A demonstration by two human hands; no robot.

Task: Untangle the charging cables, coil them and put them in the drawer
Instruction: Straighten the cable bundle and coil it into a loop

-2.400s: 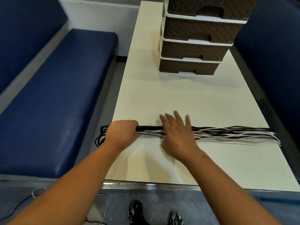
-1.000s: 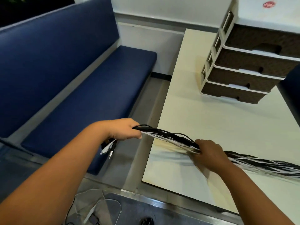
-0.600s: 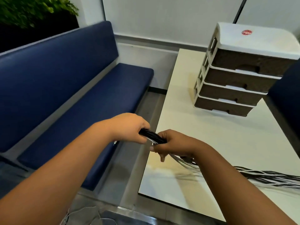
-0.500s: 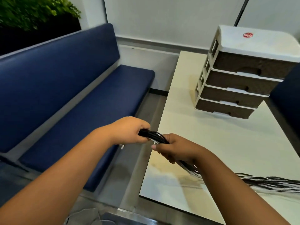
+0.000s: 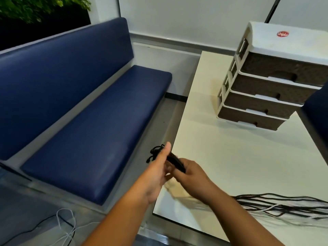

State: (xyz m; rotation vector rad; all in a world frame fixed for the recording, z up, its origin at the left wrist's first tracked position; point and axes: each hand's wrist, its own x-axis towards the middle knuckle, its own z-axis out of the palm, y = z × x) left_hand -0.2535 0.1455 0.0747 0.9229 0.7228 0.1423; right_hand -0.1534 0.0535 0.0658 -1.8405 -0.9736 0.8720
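Hands meet just off the near left corner of the table [image 5: 230,157], both closed on one end of the cables [image 5: 276,205]. The left hand [image 5: 156,174] has its thumb raised and its fingers curled round the bundle, with short black loops and plug ends sticking out beyond the thumb. The right hand [image 5: 191,176] is wrapped tightly round the same bundle just behind it. From there the black and white strands pass behind the right forearm and trail loose across the tabletop towards the right edge of the picture.

Cables like these look light, limp and springy; a coil would probably loosen unless pinched where the turns cross. The gathered end already in hand seems the sensible place to hold, with the free length drawn in along the table.

The drawers [image 5: 262,96], a four-tier unit with brown fronts, all shut, stand at the far right of the table, well apart from the hands, with bare tabletop between. A blue bench [image 5: 88,132] runs along the left. More thin wires [image 5: 65,226] lie on the floor below the table edge, where dangling plug ends could possibly snag.
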